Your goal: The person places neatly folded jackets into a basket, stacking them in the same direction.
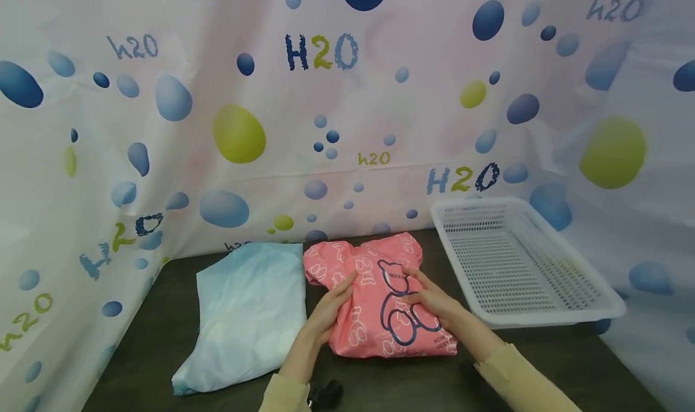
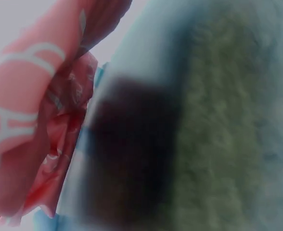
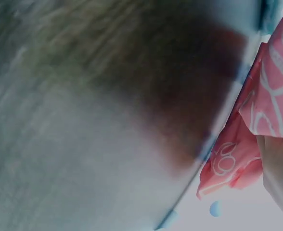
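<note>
Pink bag [image 1: 369,315] gripped at its sides by left hand [image 1: 328,311] and right hand [image 1: 437,301]. White basket [image 1: 554,318] right, slightly farther; right hand nearer it.

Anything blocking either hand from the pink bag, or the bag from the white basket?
Left hand and right hand touch the pink bag directly. Toward the white basket, only the right wrist and the basket's rim intervene.

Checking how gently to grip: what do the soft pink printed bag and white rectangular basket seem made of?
Soft pink printed bag: probably thin plastic film, slightly glossy, from its creases and faint sheen.
White rectangular basket: likely rigid moulded plastic, satin-looking, from its smooth rim and regular holes.
</note>
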The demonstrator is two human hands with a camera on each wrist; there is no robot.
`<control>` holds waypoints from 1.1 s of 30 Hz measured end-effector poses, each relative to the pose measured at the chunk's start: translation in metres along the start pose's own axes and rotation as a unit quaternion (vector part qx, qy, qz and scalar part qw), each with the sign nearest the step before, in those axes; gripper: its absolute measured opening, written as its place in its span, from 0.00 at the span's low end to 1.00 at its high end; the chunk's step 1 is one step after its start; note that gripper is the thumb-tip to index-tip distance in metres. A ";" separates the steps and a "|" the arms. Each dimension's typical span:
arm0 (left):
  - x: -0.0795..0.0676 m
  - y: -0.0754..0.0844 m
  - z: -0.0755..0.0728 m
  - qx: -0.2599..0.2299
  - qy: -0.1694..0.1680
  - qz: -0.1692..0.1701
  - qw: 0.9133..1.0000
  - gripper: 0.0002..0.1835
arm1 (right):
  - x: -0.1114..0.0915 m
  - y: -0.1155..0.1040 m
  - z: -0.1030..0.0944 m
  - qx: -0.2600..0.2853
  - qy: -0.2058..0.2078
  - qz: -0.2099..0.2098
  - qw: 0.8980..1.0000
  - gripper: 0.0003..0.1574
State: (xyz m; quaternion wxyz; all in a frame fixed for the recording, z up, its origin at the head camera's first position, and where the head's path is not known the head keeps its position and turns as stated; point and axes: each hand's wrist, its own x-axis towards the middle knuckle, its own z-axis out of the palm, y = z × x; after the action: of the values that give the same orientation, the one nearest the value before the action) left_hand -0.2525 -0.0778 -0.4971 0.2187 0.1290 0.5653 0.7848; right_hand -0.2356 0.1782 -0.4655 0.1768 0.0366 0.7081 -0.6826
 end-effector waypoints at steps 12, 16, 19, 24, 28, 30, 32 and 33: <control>-0.016 0.038 0.013 -0.025 -0.030 0.035 0.999 0.30 | -0.015 -0.030 0.002 0.021 -0.037 -0.063 0.997 0.47; -0.022 0.052 0.022 -0.027 -0.038 0.037 0.998 0.29 | -0.027 -0.039 0.000 0.027 -0.043 -0.078 0.996 0.47; -0.023 0.063 0.031 -0.026 -0.047 0.044 0.998 0.29 | -0.037 -0.049 -0.004 0.029 -0.045 -0.090 0.995 0.47; -0.017 0.081 0.050 -0.025 -0.061 0.065 0.996 0.28 | -0.053 -0.071 -0.018 0.033 -0.051 -0.101 0.993 0.46; -0.006 0.094 0.068 -0.022 -0.085 0.072 0.994 0.28 | -0.064 -0.088 -0.036 0.021 -0.044 -0.106 0.993 0.45; 0.003 0.098 0.077 -0.022 -0.098 0.071 0.992 0.27 | -0.070 -0.094 -0.047 0.017 -0.036 -0.108 0.993 0.44; 0.012 0.101 0.089 -0.019 -0.109 0.071 0.991 0.28 | -0.077 -0.100 -0.060 0.021 -0.035 -0.110 0.993 0.43; 0.018 0.102 0.096 -0.018 -0.110 0.072 0.991 0.28 | -0.080 -0.102 -0.067 0.025 -0.037 -0.108 0.993 0.43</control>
State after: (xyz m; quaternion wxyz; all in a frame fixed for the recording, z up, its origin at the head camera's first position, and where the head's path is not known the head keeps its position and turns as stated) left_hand -0.2453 -0.0161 -0.3707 0.2247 0.2515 0.5128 0.7895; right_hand -0.2040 0.2528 -0.3434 0.1271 -0.0609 0.6835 -0.7162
